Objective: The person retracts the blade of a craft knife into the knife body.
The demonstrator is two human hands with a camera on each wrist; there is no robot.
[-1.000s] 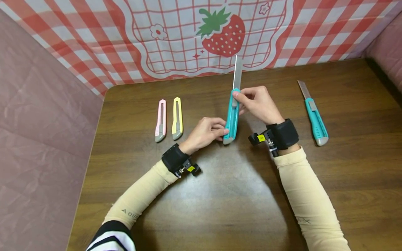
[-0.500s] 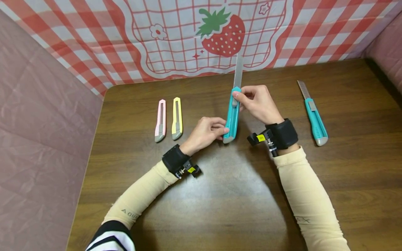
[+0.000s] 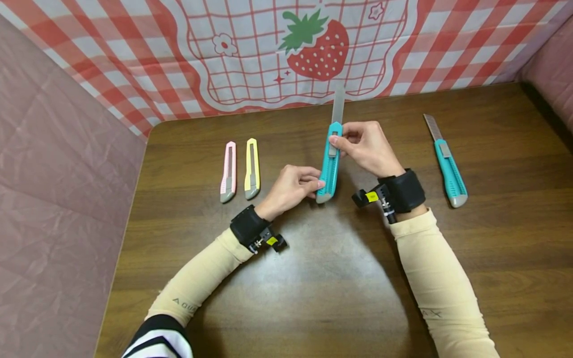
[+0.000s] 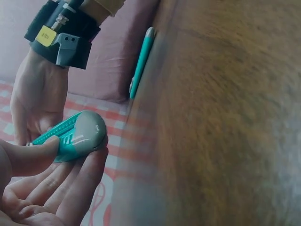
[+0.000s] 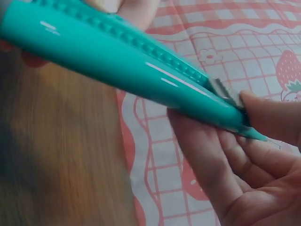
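Note:
A teal utility knife is held up off the table, its blade out and pointing away. My left hand pinches its grey-capped butt end between thumb and fingers, as the left wrist view also shows at the grey end cap. Near the blade end my right hand grips the body, thumb on the grey slider and fingers underneath. Another teal utility knife, blade partly out, lies on the table at the right.
To the left a pink utility knife and a yellow utility knife lie side by side with blades drawn in. The wooden table meets a red checked cloth with a strawberry print at its back edge.
My right thumb has moved the slider back toward the butt end, and the knife's blade sticks out less than before. The left hand keeps its hold; the other knives have not moved.

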